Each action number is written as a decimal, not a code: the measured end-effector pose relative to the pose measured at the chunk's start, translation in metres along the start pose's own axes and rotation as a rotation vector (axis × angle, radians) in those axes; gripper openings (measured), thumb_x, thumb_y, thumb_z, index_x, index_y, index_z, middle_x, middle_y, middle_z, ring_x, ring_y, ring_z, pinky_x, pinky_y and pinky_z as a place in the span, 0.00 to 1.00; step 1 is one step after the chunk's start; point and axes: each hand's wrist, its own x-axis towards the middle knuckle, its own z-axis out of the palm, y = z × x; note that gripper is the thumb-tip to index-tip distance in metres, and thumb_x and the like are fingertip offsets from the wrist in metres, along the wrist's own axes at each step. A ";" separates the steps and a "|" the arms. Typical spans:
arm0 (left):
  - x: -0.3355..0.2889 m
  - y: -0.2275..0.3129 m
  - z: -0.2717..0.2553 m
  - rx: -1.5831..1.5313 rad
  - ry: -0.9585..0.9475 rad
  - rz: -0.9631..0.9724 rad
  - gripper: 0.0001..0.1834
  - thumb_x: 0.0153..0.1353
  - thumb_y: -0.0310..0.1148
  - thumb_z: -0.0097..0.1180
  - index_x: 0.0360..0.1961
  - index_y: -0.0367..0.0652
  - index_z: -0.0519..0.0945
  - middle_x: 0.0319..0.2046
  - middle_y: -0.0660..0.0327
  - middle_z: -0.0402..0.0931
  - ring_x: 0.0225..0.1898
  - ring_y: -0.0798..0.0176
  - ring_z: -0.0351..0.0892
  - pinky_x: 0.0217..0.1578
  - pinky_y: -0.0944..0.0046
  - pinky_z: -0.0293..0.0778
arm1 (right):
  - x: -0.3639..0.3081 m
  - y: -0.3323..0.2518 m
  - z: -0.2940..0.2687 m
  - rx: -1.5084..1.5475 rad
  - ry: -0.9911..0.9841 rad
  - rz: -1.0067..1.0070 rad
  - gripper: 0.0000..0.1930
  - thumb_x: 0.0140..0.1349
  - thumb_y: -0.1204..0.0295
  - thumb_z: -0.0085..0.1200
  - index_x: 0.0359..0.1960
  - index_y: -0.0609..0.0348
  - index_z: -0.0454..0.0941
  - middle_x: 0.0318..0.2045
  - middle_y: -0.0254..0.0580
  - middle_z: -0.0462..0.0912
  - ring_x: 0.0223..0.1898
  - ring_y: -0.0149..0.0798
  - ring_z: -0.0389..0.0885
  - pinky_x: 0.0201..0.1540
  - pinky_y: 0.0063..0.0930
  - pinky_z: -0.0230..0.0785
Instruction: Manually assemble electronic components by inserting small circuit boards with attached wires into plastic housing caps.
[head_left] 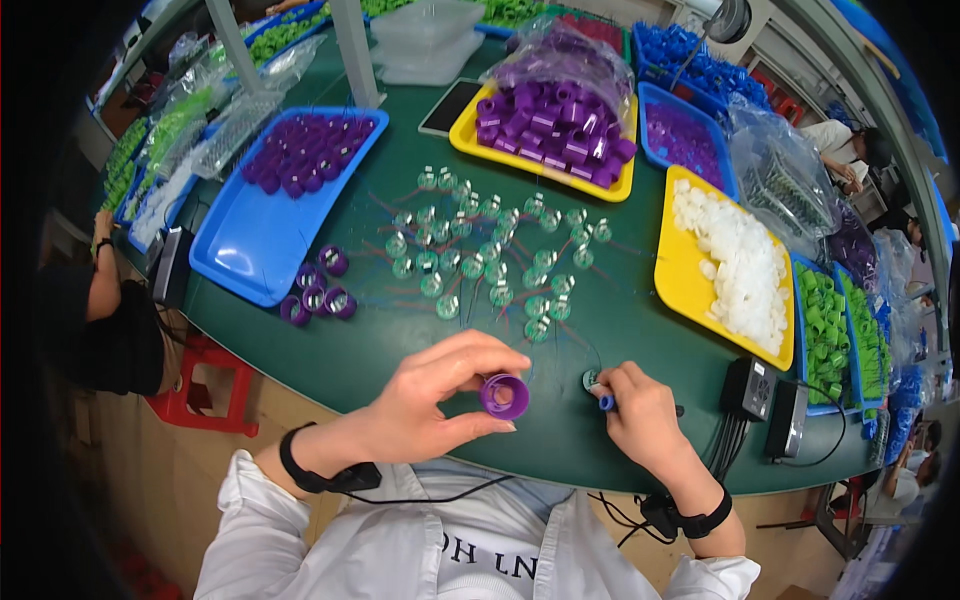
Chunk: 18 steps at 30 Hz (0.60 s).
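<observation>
My left hand (440,390) grips a purple plastic cap (503,397), a short round cup whose open end faces up; something pale shows at its bottom. To the right, my right hand (640,412) is closed, with a small round green circuit board (590,380) at its fingertips. A blue pen-like tool (607,403) sticks out of the same hand. Ahead of both hands, many similar round boards (490,250) with thin red and blue wires lie scattered on the green table. Several purple caps (314,300) stand in a cluster to the left.
A blue tray (235,240) holds purple caps at the left. Yellow trays hold purple caps (540,125) at the back and white pieces (735,260) at the right. Black boxes with cables (748,390) sit near the right edge. Other people work at both sides; a red stool (215,390) stands left.
</observation>
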 end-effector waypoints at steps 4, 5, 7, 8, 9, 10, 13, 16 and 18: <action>-0.020 -0.017 0.031 -0.666 0.188 -0.195 0.21 0.47 0.15 0.61 0.44 0.35 0.71 0.45 0.56 0.67 0.46 0.63 0.73 0.50 0.66 0.75 | -0.012 -0.013 -0.004 0.314 0.053 0.291 0.04 0.54 0.76 0.56 0.28 0.65 0.76 0.23 0.42 0.78 0.21 0.38 0.75 0.21 0.28 0.63; -0.021 -0.020 0.033 -0.524 0.151 -0.170 0.21 0.47 0.13 0.60 0.44 0.33 0.71 0.45 0.54 0.66 0.46 0.60 0.74 0.48 0.64 0.76 | -0.012 -0.015 -0.008 0.640 0.012 0.540 0.05 0.56 0.76 0.56 0.29 0.66 0.77 0.24 0.40 0.79 0.18 0.32 0.72 0.20 0.24 0.61; -0.023 -0.023 0.040 -0.397 0.112 -0.140 0.22 0.47 0.11 0.59 0.45 0.32 0.70 0.46 0.52 0.66 0.45 0.57 0.75 0.45 0.62 0.77 | -0.018 -0.017 -0.011 1.156 0.040 0.792 0.07 0.58 0.75 0.55 0.32 0.69 0.77 0.24 0.37 0.78 0.16 0.21 0.64 0.17 0.16 0.54; -0.024 -0.025 0.041 -0.387 0.122 -0.124 0.22 0.47 0.11 0.59 0.45 0.33 0.70 0.45 0.51 0.66 0.45 0.57 0.75 0.45 0.61 0.77 | -0.021 -0.019 -0.013 1.150 0.043 0.800 0.07 0.58 0.75 0.55 0.32 0.69 0.77 0.24 0.37 0.78 0.16 0.21 0.64 0.17 0.16 0.54; -0.025 -0.027 0.042 -0.375 0.133 -0.108 0.22 0.47 0.11 0.59 0.45 0.33 0.70 0.45 0.51 0.66 0.45 0.56 0.75 0.45 0.61 0.77 | -0.024 -0.024 -0.019 1.296 0.077 0.805 0.07 0.57 0.76 0.55 0.32 0.70 0.77 0.23 0.39 0.79 0.16 0.21 0.64 0.17 0.16 0.53; -0.025 -0.028 0.044 -0.378 0.131 -0.108 0.22 0.47 0.11 0.59 0.45 0.33 0.70 0.45 0.51 0.66 0.45 0.56 0.75 0.45 0.61 0.77 | -0.026 -0.030 -0.024 1.445 0.111 0.804 0.07 0.57 0.76 0.56 0.32 0.71 0.77 0.23 0.41 0.79 0.15 0.22 0.64 0.16 0.16 0.53; -0.028 -0.028 0.050 -0.468 0.174 -0.011 0.23 0.47 0.12 0.60 0.45 0.34 0.70 0.47 0.49 0.66 0.45 0.56 0.75 0.44 0.61 0.76 | -0.036 -0.061 -0.036 1.520 0.196 0.730 0.08 0.56 0.77 0.56 0.33 0.72 0.77 0.23 0.43 0.79 0.15 0.22 0.66 0.17 0.15 0.56; -0.028 -0.024 0.051 -0.582 0.201 0.062 0.23 0.47 0.14 0.61 0.46 0.34 0.70 0.48 0.47 0.66 0.44 0.56 0.76 0.43 0.61 0.76 | -0.038 -0.093 -0.039 1.450 0.301 0.653 0.06 0.52 0.82 0.58 0.32 0.72 0.78 0.23 0.41 0.80 0.16 0.21 0.69 0.19 0.14 0.60; -0.026 -0.021 0.047 -0.376 0.193 0.140 0.23 0.47 0.15 0.62 0.46 0.34 0.70 0.47 0.44 0.66 0.42 0.56 0.77 0.42 0.61 0.76 | -0.033 -0.100 -0.033 1.214 0.297 0.508 0.09 0.50 0.81 0.60 0.33 0.71 0.78 0.24 0.40 0.80 0.17 0.21 0.69 0.19 0.14 0.60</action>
